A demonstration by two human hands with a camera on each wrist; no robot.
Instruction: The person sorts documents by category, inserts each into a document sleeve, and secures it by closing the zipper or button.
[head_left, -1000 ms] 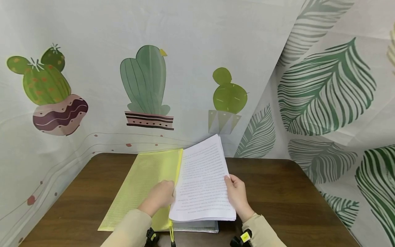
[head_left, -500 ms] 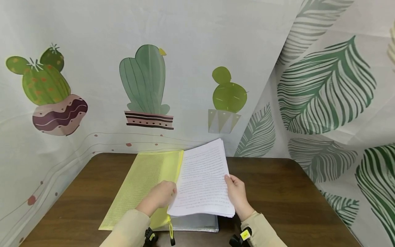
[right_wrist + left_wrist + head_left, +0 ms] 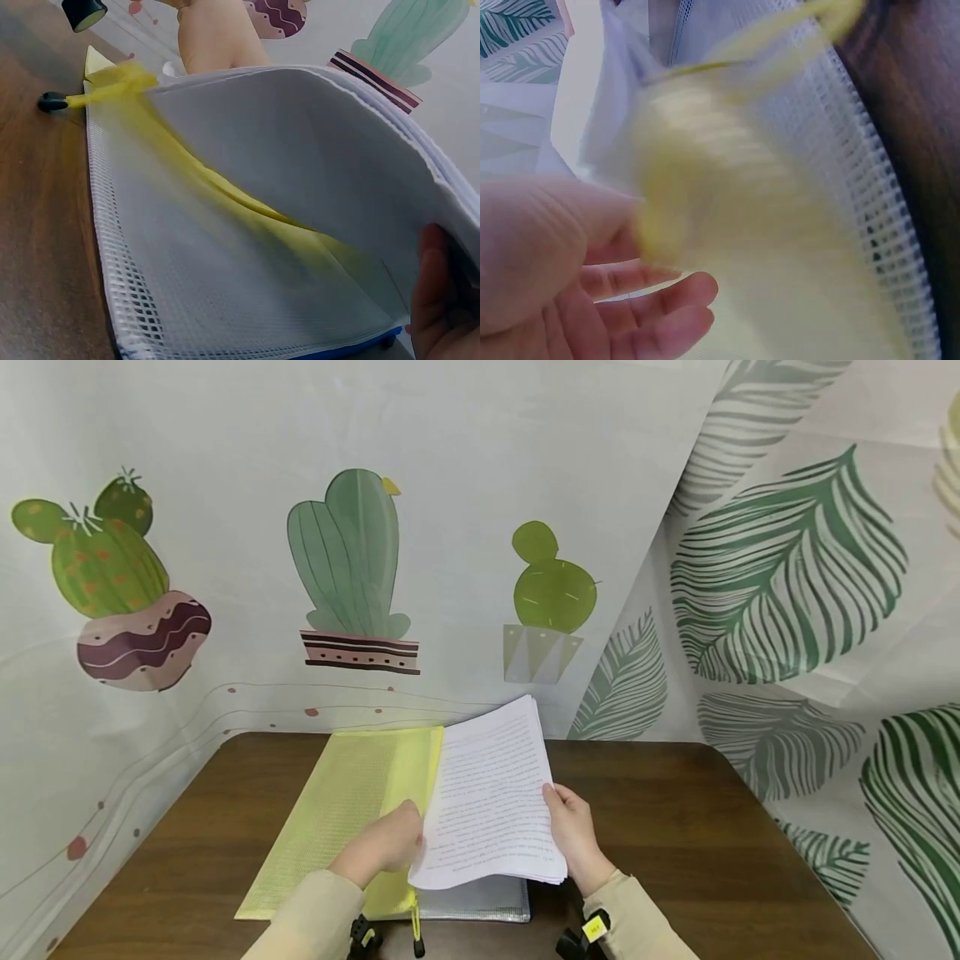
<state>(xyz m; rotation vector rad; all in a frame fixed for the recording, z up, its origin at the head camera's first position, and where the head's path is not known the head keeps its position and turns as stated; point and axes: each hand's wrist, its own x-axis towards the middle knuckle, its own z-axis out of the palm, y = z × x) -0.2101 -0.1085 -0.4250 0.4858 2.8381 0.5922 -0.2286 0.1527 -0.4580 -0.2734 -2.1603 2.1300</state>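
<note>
My right hand (image 3: 576, 835) grips the right edge of a thick stack of printed paper (image 3: 487, 802), thumb on top. The stack is tilted, its near edge bowed up. To its left lies a yellow mesh zip pouch (image 3: 322, 827). My left hand (image 3: 382, 843) pinches the pouch's yellow edge beside the paper's left side; the left wrist view is blurred there. In the right wrist view, the stack's underside (image 3: 300, 142) arches over the yellow edge. Below it is a whitish mesh pouch (image 3: 187, 247) with a blue edge, partly hidden by the paper.
A yellow zipper pull with a black end (image 3: 417, 935) hangs at the pouch's near corner. Everything lies on a dark brown wooden table (image 3: 660, 843). Behind stands a white cloth backdrop (image 3: 457, 468) printed with cacti and leaves. Both wrists wear black camera straps.
The paper stack has shifted slightly toward me and left, its near edge bending up, so more of the whitish pouch shows. Both hands keep their holds, with only small shifts.
</note>
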